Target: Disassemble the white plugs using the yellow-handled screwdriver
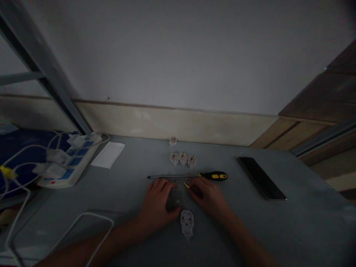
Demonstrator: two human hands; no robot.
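Note:
My left hand [158, 202] curves its thumb and fingers around a dim, translucent grey piece [174, 199] on the table; its kind is hard to make out. Between the thumb and fingers of my right hand [207, 194] is a small brass-coloured strip [186, 185]. Just below the hands lies a white plug housing [187, 222] with round holes in its face. A screwdriver [213, 176] with a black and yellow handle lies crosswise beyond the fingertips. Further back stand several white plug parts with upright metal pins [183, 158], one of them [172, 141] close to the wall.
On the left, a white power strip [73, 163] holds chargers and tangled cables, beside a white card [108, 155]. A white cable [96, 215] loops near my left forearm. A black phone [261, 178] lies at the right. The wall [178, 124] bounds the table's back.

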